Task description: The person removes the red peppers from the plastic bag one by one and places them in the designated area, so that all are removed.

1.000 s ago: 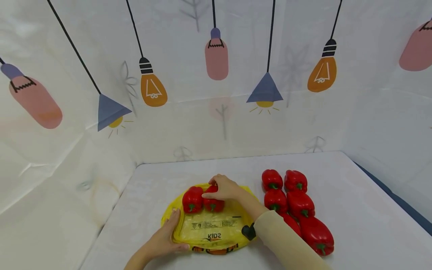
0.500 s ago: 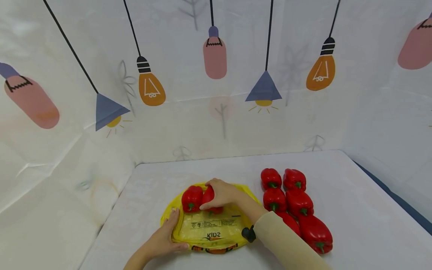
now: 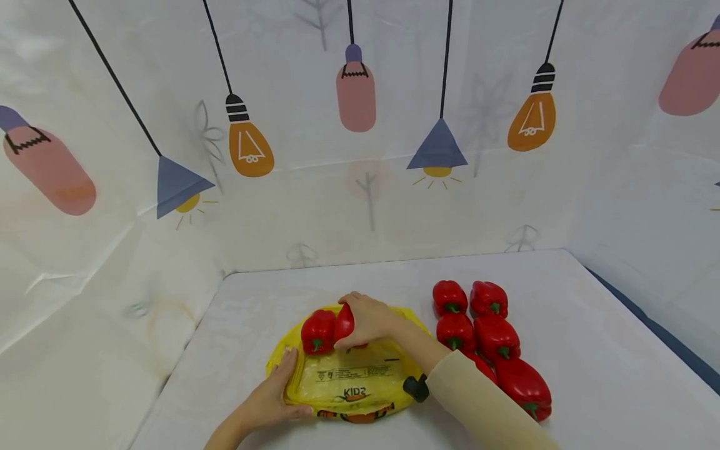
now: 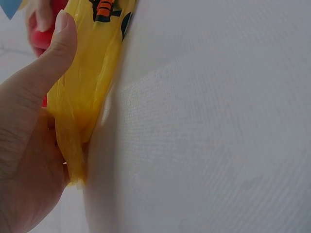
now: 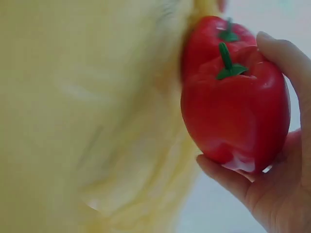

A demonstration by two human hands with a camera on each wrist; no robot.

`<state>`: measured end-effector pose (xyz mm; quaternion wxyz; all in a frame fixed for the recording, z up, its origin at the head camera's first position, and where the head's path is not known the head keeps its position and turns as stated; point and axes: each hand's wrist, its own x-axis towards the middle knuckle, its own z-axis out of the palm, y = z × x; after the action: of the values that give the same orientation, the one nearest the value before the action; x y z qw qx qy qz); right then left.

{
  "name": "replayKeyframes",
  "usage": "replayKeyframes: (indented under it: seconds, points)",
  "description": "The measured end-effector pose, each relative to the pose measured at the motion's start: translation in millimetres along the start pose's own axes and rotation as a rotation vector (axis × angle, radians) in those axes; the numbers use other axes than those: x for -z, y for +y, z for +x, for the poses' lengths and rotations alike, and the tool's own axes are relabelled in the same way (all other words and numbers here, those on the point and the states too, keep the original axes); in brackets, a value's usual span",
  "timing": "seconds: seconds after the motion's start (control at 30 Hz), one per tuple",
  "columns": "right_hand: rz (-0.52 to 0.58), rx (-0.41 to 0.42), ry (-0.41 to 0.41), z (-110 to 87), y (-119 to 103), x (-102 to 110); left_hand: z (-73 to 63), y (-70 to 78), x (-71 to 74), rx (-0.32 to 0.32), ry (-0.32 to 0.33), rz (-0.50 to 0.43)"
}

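A yellow plastic bag (image 3: pixel 360 389) printed with "KIDZ" lies on the white table, its edge raised around a flatter middle. One red bell pepper (image 3: pixel 318 333) stands at its far left part. Right beside that one, my right hand (image 3: pixel 368 322) grips a second bell pepper (image 5: pixel 238 114), thumb on one side and fingers on the other; in the head view the hand covers much of it. My left hand (image 3: pixel 272 394) rests against the bag's near left edge, fingers and thumb spread. In the left wrist view, the thumb (image 4: pixel 56 56) lies along the yellow plastic.
Right of the bag, several more red bell peppers (image 3: pixel 497 336) stand in two rows, the nearest partly behind my sleeve (image 3: pixel 484 400). A pale sheet printed with hanging lamps (image 3: pixel 439 147) rises behind the table (image 3: pixel 607 350).
My right hand has turned a little over the second bell pepper and covers more of it. The left hand keeps its place at the bag. The head view has shifted slightly.
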<state>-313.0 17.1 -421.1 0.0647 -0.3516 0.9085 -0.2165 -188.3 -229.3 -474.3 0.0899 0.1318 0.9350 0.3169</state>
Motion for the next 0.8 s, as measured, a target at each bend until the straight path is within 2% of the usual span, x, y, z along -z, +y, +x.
replayKeyframes:
  seconds: [0.23, 0.37, 0.5, 0.6, 0.8]
  points:
    - [0.077, 0.073, 0.065, -9.3, -13, 26, 0.1, -1.8, 0.0, -0.015, 0.009, 0.007]
    - [0.124, 0.162, 0.123, -21.1, -17, 36, 0.2, -1.7, 0.9, -0.019, 0.001, -0.003]
    - [0.146, 0.288, 0.195, -33.7, -21, 44, -0.4, -2.1, 0.7, -0.008, 0.003, -0.008]
    - [0.171, 0.362, 0.22, -42.5, -25, 50, -1.2, -2.1, 0.4, -0.002, 0.007, -0.009]
    - [0.23, 0.378, 0.213, -57.0, -29, 60, -1.7, -2.1, 0.7, 0.018, 0.001, -0.021]
